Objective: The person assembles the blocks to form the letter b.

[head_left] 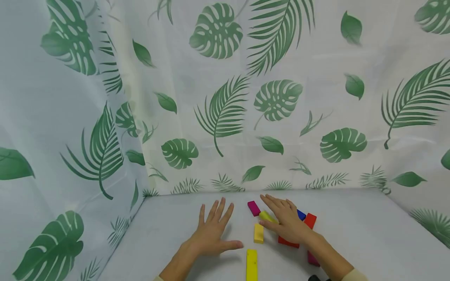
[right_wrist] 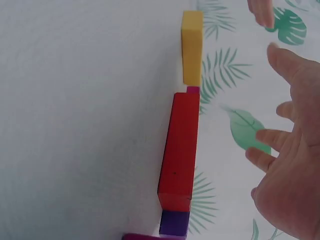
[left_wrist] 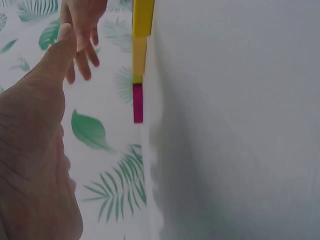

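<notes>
My left hand [head_left: 210, 233] is spread over the white surface with its fingers straight, holding nothing. To the right, my right hand [head_left: 286, 221] hovers over a group of wooden blocks with its fingers extended, also holding nothing. Partly hidden under it are a yellow-green block [head_left: 268, 217], a red block [head_left: 289, 242] and a blue block [head_left: 301, 214]. Between the hands lie a magenta block [head_left: 254, 208], a light-yellow block [head_left: 258, 233] and a long yellow block [head_left: 251, 265]. The right wrist view shows the red block [right_wrist: 179, 150] with a purple block [right_wrist: 174, 222] beyond its end.
Right of the right hand are another red block [head_left: 310, 220] and a dark-pink block [head_left: 313, 259], partly covered by the forearm. A small black object [head_left: 314, 278] shows at the bottom edge. A leaf-patterned curtain [head_left: 232, 117] borders the white surface [head_left: 365, 230] behind and at both sides.
</notes>
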### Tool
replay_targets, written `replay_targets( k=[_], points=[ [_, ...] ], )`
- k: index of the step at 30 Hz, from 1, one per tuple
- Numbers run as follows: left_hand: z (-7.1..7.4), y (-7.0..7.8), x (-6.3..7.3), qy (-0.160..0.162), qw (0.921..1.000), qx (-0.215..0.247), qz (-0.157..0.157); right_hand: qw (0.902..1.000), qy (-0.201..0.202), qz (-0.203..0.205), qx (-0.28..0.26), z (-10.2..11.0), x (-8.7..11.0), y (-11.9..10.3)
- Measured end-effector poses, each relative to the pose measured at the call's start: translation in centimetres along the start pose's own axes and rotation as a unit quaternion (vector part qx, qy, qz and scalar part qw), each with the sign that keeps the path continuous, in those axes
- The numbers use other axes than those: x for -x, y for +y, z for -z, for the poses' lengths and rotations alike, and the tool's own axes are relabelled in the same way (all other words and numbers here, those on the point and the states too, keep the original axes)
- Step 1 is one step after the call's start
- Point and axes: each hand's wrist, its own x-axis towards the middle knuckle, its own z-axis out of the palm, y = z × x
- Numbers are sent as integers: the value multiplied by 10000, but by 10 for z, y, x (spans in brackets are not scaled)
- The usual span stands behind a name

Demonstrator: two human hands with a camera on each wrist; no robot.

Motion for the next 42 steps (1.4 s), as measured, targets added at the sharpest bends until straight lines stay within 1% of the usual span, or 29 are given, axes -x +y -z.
replay_targets(
  k=[3, 6, 10, 13, 15, 19, 24, 27, 29, 32, 36, 42],
  points=[
    [4, 12, 2, -251, 9993, 173, -226, 9999, -35, 153, -31, 1, -1, -2],
    [4, 22, 5, -561, 9970, 338, -425, 9997, -180, 185, -47, 2, -2, -5],
    [2, 33, 8, -948, 9917, 347, -792, 9989, -452, 122, -31, 2, -3, -7],
    [3, 39, 11, -1189, 9870, 197, -1062, 9976, -677, 129, -52, 2, -2, -7],
    [3, 41, 13, -1337, 9842, 98, -1157, 9966, -807, 135, -88, 1, -2, -8],
    [3, 41, 18, -1521, 9804, -38, -1252, 9954, -942, 116, -119, 0, -3, -8],
    [0, 41, 23, -1713, 9760, 6, -1345, 9938, -1093, 65, -187, -2, -2, -6],
    [-2, 41, 24, -1868, 9737, -2, -1308, 9918, -1262, 131, -167, -5, -2, -5],
    [-3, 42, 25, -1911, 9732, -42, -1277, 9905, -1351, 224, -118, -7, -3, -4],
    [-3, 42, 26, -2031, 9731, 12, -1089, 9901, -1352, 382, 17, -8, -3, -6],
    [-1, 41, 28, -2102, 9734, 34, -909, 9900, -1293, 541, 155, -9, -6, -11],
    [-1, 38, 33, -1868, 9755, -69, -1162, 9879, -1416, 573, 256, -12, -13, -21]
  ],
)
